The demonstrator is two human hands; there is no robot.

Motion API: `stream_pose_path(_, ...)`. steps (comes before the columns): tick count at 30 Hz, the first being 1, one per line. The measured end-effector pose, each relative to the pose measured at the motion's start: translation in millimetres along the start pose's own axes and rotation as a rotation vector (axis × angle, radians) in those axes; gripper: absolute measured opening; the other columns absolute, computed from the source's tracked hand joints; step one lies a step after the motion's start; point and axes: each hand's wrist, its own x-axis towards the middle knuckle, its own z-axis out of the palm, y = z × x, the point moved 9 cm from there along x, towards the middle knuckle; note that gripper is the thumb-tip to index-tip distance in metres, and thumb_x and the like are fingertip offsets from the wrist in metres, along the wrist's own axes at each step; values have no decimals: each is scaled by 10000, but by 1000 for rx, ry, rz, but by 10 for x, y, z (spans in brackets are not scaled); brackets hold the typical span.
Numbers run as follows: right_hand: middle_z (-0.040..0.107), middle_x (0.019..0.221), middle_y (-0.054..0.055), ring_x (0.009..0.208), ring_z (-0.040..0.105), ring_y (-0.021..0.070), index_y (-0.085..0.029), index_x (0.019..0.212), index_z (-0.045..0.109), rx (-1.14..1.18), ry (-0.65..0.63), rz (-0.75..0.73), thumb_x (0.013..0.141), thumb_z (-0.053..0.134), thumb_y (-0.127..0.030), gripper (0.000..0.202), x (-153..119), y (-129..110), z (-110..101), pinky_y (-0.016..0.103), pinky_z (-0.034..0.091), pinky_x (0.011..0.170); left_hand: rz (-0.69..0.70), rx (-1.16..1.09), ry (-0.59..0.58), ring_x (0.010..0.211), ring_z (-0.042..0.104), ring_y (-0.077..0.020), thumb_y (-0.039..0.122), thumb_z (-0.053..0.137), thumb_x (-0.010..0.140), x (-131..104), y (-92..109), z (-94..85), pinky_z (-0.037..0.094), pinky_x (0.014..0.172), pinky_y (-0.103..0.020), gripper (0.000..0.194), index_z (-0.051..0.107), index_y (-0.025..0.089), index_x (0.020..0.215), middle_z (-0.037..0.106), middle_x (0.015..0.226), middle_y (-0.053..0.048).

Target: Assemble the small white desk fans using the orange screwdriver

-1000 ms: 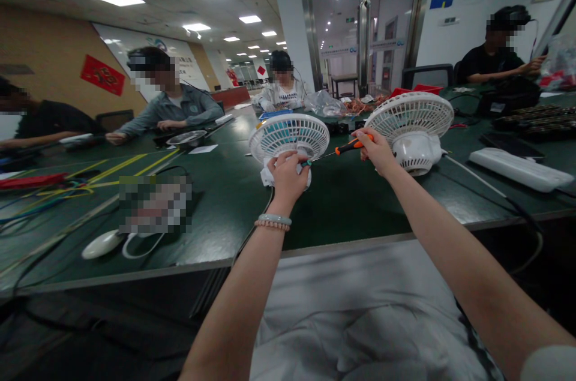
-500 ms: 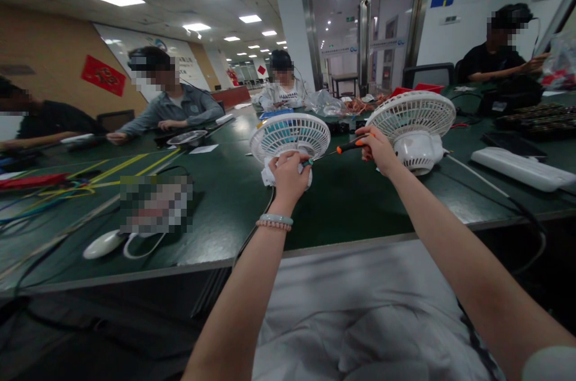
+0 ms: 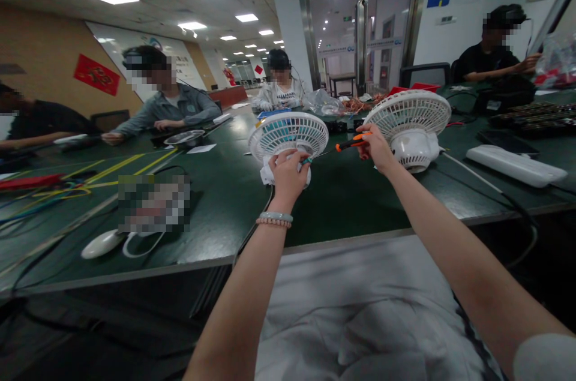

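Note:
My left hand (image 3: 289, 172) is closed over the back of a white fan (image 3: 293, 129) with a round slotted cage. A small teal piece (image 3: 306, 161) shows by its thumb and fingertips; what it is I cannot make out. In my right hand (image 3: 374, 146) is a screwdriver (image 3: 350, 144) with an orange and black handle, held nearly level. Its thin shaft points left, the tip beside the teal piece; whether they touch I cannot tell. Just behind the right hand stands a second, larger white fan (image 3: 407, 120), its slotted motor housing low on the table.
On the green table (image 3: 216, 207) lie a white computer mouse (image 3: 102, 244), coloured cables at left and a white power strip (image 3: 515, 164) at right. A cord hangs over the edge below the left fan. Several people sit around the table, one person (image 3: 279, 84) straight across.
The view has shifted slightly. Both hands keep the same hold, with the screwdriver tip still by the teal piece.

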Motion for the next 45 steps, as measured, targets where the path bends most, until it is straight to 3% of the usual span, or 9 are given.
stream_pose_path(8, 420, 468, -81, 363, 375, 85, -224, 914, 397, 13, 5, -14, 720, 391, -291, 205, 1, 12, 8, 203, 278, 360, -13, 10, -21, 1066, 484, -236, 247, 538, 753, 8, -22, 43, 218, 951, -434, 197, 573, 254, 947, 664, 933, -30)
stream_pose_path(20, 440, 467, -74, 368, 391, 89, -219, 914, 418, -4, 12, -11, 721, 395, -287, 206, -26, 3, -1, 200, 280, 350, -7, 7, 21, 1158, 433, -236, 250, 527, 758, -29, -20, -12, 218, 975, -428, 234, 569, 239, 988, 613, 1103, -41)
stream_pose_path(28, 450, 463, -71, 373, 407, 94, -219, 917, 413, -11, 8, -9, 745, 387, -263, 179, -24, -6, -20, 197, 280, 352, 23, -9, 20, 1136, 464, -214, 279, 507, 779, -32, 10, -1, 201, 990, -428, 145, 617, 253, 871, 662, 996, 0)
stream_pose_path(45, 403, 405, -89, 331, 396, 67, -217, 791, 452, -64, 6, -57, 789, 475, -511, 296, -8, -22, -50, 174, 261, 337, 69, -53, 89, 1037, 554, -204, 264, 540, 758, -28, -3, 8, 230, 986, -429, 116, 634, 243, 824, 683, 943, -8)
